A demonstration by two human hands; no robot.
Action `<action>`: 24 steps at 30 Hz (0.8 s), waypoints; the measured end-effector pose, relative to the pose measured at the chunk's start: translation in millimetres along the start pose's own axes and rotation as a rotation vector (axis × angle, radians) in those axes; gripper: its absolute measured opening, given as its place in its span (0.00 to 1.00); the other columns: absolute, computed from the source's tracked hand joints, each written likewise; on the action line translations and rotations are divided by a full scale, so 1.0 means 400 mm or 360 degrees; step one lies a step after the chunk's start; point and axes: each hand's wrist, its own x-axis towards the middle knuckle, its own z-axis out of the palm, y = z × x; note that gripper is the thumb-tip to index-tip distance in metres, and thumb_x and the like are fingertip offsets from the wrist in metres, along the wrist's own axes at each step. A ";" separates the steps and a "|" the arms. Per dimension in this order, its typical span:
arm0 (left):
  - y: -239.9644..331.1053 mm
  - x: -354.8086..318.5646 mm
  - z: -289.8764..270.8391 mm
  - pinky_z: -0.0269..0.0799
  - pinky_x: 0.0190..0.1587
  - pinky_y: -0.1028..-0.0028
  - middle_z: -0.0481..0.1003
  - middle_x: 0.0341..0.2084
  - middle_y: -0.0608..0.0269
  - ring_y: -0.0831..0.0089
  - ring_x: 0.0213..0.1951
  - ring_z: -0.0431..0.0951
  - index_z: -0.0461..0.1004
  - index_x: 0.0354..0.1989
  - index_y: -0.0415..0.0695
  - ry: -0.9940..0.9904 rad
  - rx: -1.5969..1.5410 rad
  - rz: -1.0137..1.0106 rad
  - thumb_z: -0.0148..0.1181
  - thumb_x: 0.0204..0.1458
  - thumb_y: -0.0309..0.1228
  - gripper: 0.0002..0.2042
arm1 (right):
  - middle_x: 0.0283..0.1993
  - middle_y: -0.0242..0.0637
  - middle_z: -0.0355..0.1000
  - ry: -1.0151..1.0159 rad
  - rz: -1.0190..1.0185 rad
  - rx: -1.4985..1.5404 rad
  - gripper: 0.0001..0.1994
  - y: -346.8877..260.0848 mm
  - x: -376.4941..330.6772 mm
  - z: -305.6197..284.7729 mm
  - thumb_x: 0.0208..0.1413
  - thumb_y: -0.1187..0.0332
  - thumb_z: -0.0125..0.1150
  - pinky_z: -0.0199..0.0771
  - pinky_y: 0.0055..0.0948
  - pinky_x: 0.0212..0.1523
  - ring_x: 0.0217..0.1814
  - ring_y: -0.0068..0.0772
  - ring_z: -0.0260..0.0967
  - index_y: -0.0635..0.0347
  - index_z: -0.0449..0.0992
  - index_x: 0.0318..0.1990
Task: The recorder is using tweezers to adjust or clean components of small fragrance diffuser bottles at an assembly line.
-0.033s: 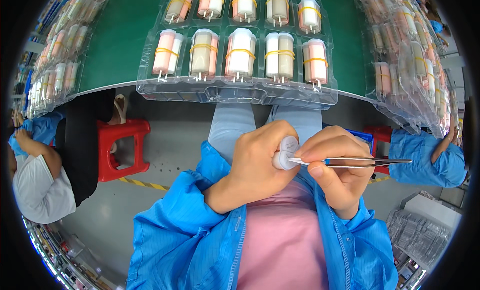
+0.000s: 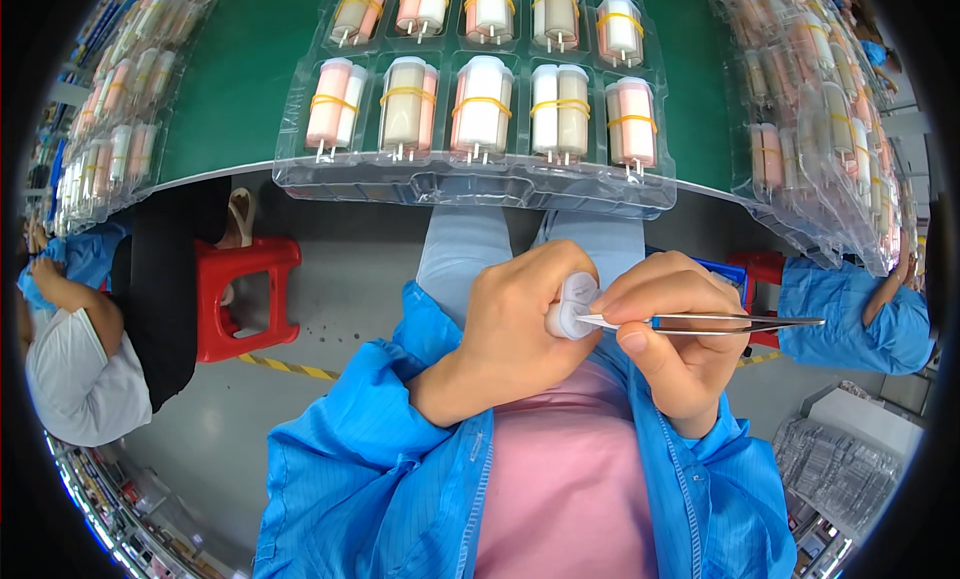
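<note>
My left hand is wrapped round a small bundle of white capped tubes, its end faces turned toward my right hand. Most of the bundle is hidden inside my fist. Between the thumb and fingers of my right hand is a pair of metal tweezers. Their pale tip reaches the bundle's white end. Whether the tip grips anything there is too small to tell. Both hands are in front of my chest, just nearer to me than the table's edge.
A transparent plastic tray overhangs the green table's front edge, holding several pink, white and grey tube bundles with yellow bands. More loaded trays are stacked left and right. Red stools and seated people flank me.
</note>
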 end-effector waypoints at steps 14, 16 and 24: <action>0.000 -0.003 -0.003 0.66 0.23 0.65 0.70 0.22 0.60 0.58 0.24 0.74 0.68 0.26 0.44 0.0055 0.0330 0.0160 0.64 0.32 0.21 0.12 | 0.28 0.41 0.74 -0.0007 -0.0006 -0.0145 0.05 -0.006 0.001 0.010 0.43 0.77 0.64 0.71 0.25 0.29 0.28 0.33 0.72 0.65 0.76 0.30; -0.002 -0.005 -0.004 0.66 0.22 0.65 0.69 0.21 0.60 0.58 0.24 0.73 0.67 0.27 0.44 0.0051 0.0385 0.0184 0.63 0.31 0.21 0.13 | 0.27 0.41 0.74 -0.0016 -0.0010 -0.0185 0.05 -0.009 0.001 0.010 0.42 0.77 0.64 0.70 0.25 0.28 0.27 0.34 0.72 0.65 0.76 0.30; -0.006 -0.004 -0.002 0.65 0.21 0.65 0.69 0.21 0.60 0.58 0.23 0.73 0.67 0.27 0.44 0.0061 0.0478 0.0206 0.63 0.29 0.21 0.14 | 0.28 0.42 0.74 -0.0082 -0.0028 -0.0273 0.06 -0.012 0.005 0.006 0.42 0.76 0.64 0.70 0.26 0.29 0.27 0.34 0.72 0.64 0.77 0.31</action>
